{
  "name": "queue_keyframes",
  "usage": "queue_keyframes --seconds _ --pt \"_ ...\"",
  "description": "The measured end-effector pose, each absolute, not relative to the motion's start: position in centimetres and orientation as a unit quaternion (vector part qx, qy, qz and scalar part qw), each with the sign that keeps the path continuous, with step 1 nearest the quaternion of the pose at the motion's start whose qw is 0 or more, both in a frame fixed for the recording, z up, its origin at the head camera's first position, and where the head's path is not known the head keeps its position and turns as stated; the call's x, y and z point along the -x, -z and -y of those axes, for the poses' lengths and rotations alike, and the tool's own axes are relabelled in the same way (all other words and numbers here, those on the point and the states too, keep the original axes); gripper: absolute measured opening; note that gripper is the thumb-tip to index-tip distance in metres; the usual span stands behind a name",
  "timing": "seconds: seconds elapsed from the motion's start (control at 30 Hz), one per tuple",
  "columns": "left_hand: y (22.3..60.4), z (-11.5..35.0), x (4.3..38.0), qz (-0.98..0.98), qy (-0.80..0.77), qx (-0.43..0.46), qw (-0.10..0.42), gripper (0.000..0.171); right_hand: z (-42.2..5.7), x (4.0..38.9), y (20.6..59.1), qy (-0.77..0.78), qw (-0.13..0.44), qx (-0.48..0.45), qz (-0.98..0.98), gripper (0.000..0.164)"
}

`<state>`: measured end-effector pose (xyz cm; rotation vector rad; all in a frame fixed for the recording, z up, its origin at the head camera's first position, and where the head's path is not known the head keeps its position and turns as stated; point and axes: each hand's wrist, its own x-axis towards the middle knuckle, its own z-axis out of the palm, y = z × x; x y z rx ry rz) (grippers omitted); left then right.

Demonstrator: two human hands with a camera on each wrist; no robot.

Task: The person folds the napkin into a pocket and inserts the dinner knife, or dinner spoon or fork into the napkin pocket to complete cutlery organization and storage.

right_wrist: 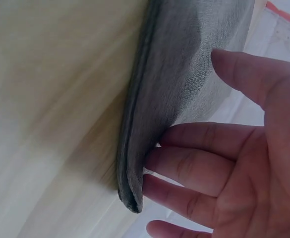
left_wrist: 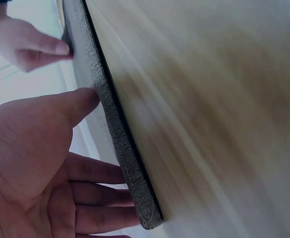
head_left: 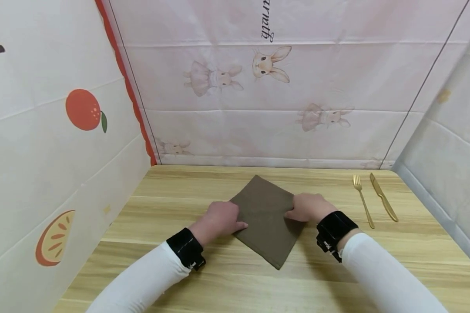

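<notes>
A brown folded cloth napkin (head_left: 264, 217) lies on the wooden table, turned so that one corner points toward me. At its left corner my left hand (head_left: 221, 219) touches the cloth, thumb on the near-left edge. The left wrist view shows that palm (left_wrist: 26, 158) with fairly straight fingers against the napkin's thick layered edge (left_wrist: 120, 129). My right hand (head_left: 309, 208) is at the right corner. Seen from the right wrist, its fingers (right_wrist: 199, 158) meet the folded corner, while the thumb (right_wrist: 244, 74) lies over the cloth, spread well apart from them.
To the right on the table (head_left: 172, 278) lie a gold fork (head_left: 362, 200) and a gold knife (head_left: 384, 198), side by side. A rabbit-printed sheet (head_left: 235, 134) hangs behind the back edge. Fruit-printed sheets cover the left wall (head_left: 113, 174) and the right wall (head_left: 450, 143).
</notes>
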<state>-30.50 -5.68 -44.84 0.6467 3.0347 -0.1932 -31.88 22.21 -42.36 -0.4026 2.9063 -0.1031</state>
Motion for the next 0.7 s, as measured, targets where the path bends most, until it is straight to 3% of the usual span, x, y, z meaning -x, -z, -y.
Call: queue_keyframes --seconds 0.2,0.7 --pt "45.1 5.6 29.9 -0.978 0.073 -0.194 0.029 0.058 -22.1 33.9 42.4 0.066 0.117 0.125 -0.983 0.039" --pt "45.2 4.6 28.0 -0.976 0.135 -0.174 0.005 0.065 -22.1 36.5 42.5 0.134 0.133 0.123 -0.974 0.034"
